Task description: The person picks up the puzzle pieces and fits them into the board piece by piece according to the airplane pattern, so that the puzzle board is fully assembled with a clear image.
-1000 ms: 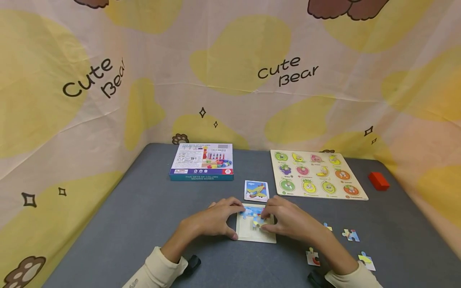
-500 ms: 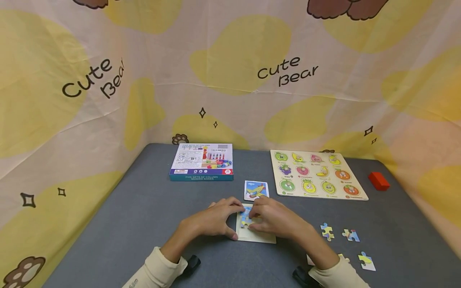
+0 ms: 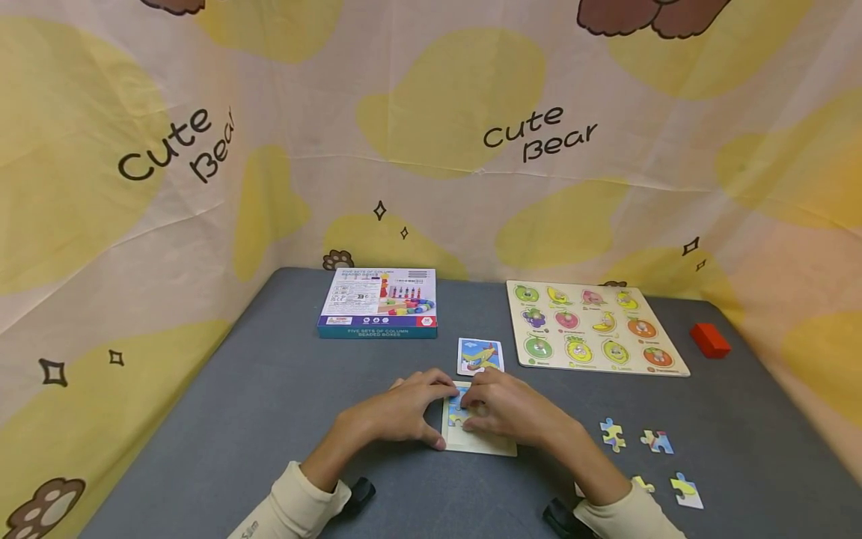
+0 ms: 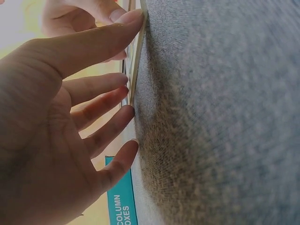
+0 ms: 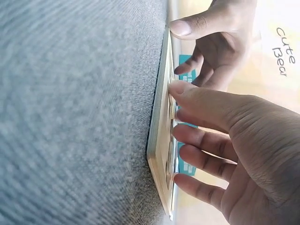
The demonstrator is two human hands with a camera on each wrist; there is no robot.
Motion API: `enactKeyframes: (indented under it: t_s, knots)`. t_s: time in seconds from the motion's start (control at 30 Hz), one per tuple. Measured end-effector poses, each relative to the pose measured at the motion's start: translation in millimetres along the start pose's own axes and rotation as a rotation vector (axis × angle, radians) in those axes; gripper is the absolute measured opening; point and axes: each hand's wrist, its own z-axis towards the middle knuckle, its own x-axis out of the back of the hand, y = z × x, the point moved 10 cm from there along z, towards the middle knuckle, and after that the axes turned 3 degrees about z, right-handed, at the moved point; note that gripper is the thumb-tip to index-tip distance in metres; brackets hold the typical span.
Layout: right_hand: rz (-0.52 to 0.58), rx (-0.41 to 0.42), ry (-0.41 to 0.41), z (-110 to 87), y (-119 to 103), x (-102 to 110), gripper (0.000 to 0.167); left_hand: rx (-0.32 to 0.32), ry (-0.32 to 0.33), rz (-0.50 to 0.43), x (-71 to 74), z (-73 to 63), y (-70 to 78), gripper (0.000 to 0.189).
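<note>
A small wooden puzzle tray point(image 3: 481, 445) lies on the table, with blue-sky jigsaw pieces in its upper left part. My left hand point(image 3: 404, 408) holds the tray's left side, thumb at the near corner and fingertips by the far edge. Over the tray, my right hand point(image 3: 515, 408) pinches a blue and yellow puzzle piece point(image 3: 456, 421) between thumb and fingers, low against the left side. In the right wrist view its thumb point(image 5: 180, 88) presses down on the piece. My right fingers hide part of the tray. Just beyond it lies a picture card point(image 3: 477, 355) of a yellow airplane.
Loose puzzle pieces point(image 3: 613, 434) lie to the right, some partly behind my right forearm. Farther back are a beaded-toy box point(image 3: 378, 303), a fruit puzzle board point(image 3: 586, 358) and a red block point(image 3: 710, 340). A patterned cloth point(image 3: 431, 150) hangs behind the table.
My right hand has carried the puzzle piece leftward across the tray, from its middle to the left side below the sky pieces. The left hand has stayed in place.
</note>
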Motion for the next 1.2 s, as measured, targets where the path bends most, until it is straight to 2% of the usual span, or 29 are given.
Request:
enactKeyframes:
  t_s: [0.6,0.83,1.2]
  knots:
    - [0.012,-0.052,0.023,0.7,-1.5,1.3,0.017,0.005,0.001,0.001,1.4,-1.9,2.7,0.074]
    - [0.015,-0.055,0.058,0.5,0.2,4.1,0.018,-0.008,0.019,0.015,2.1,-1.9,3.1,0.075]
    - [0.067,-0.122,0.085,-0.5,8.2,4.9,0.022,-0.017,0.001,0.006,-0.7,-0.9,4.9,0.056]
